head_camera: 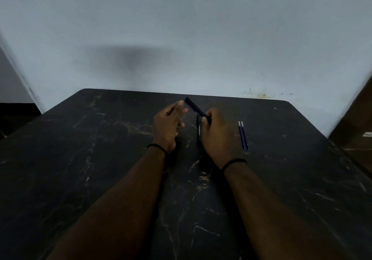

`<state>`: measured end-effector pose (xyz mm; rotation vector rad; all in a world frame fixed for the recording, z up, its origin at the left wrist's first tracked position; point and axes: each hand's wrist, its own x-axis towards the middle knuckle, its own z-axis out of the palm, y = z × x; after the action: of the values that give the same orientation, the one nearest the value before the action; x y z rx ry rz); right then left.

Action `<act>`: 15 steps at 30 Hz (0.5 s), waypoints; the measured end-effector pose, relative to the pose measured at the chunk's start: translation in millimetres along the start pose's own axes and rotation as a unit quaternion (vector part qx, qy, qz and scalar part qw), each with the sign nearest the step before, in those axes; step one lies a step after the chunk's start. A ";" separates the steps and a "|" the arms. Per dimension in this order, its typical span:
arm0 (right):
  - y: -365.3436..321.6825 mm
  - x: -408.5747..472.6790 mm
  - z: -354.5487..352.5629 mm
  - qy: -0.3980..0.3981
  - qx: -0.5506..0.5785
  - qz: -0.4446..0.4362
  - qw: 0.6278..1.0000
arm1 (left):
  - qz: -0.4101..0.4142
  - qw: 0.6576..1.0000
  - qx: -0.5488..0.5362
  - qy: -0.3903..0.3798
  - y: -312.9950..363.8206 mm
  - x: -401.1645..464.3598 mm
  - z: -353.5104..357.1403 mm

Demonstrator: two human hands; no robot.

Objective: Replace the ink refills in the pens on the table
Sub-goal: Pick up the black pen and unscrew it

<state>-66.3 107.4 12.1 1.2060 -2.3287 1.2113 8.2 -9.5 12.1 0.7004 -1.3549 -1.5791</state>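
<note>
Setting: dark marble-patterned table (100,159) against a plain pale wall, seen from above and behind two bare forearms reaching toward mid-frame
Right hand (218,136): grip closed around the lower end of a black pen (194,107), held off the table just right of centre
Held pen axis: slants from the right hand up and to the left, its free end pointing toward the left hand's fingertips
Left hand (168,126): grip open and holding nothing, fingers loosely spread, just left of the pen's free end and very near it; contact cannot be told
Second pen (198,130): black, lying on the table between the two hands, long axis running away from the viewer, partly hidden by the right hand
Refills (243,135): two thin blue rods side by side on the table, right of the right hand, apart from it
Likely next move: the left hand, nearest the free end, takes that end to open the pen
</note>
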 end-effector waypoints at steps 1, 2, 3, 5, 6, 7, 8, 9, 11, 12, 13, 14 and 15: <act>-1.2 -1.3 2.5 -0.014 -0.003 -0.020 1.000 | -0.011 1.000 -0.023 0.000 1.3 0.7 -2.2; -2.8 -1.7 4.8 -0.025 -0.006 -0.035 0.999 | -0.018 0.999 -0.042 -0.007 1.9 1.0 -4.5; -4.3 -2.2 6.4 -0.033 -0.010 -0.046 0.998 | -0.021 0.998 -0.058 -0.019 2.3 1.2 -6.3; -6.3 -2.8 9.9 -0.045 -0.016 -0.062 0.997 | -0.024 0.996 -0.078 -0.041 1.8 2.2 -9.5; -6.4 -2.7 10.7 -0.050 -0.018 -0.065 0.997 | -0.025 0.996 -0.078 -0.047 1.6 2.5 -10.1; -6.4 -2.2 10.7 -0.051 -0.020 -0.065 0.996 | -0.025 0.996 -0.073 -0.051 1.6 2.4 -10.1; -5.9 -1.8 10.5 -0.049 -0.021 -0.065 0.996 | -0.025 0.996 -0.065 -0.056 1.6 2.2 -9.8; -5.5 -1.0 10.4 -0.047 -0.024 -0.064 0.997 | -0.024 0.996 -0.056 -0.061 1.4 1.8 -9.3; -5.0 0.4 9.5 -0.044 -0.044 -0.055 0.997 | -0.019 0.997 -0.036 -0.066 1.1 1.3 -8.9; -5.2 0.8 8.7 -0.044 -0.058 -0.049 0.996 | -0.013 0.997 -0.025 -0.065 0.9 1.1 -8.8; -5.7 0.9 8.0 -0.046 -0.069 -0.044 0.996 | -0.004 0.998 -0.013 -0.062 1.1 0.9 -8.2; -6.4 0.7 7.5 -0.048 -0.076 -0.041 0.995 | 0.008 0.998 0.002 -0.060 1.2 0.1 -6.5; -7.2 0.6 7.2 -0.050 -0.082 -0.041 0.995 | 0.022 0.998 0.020 -0.058 1.3 -0.9 -4.2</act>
<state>-60.1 99.2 12.0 1.3170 -2.3712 0.9332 12.5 -10.6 12.3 0.6074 -1.4805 -1.5826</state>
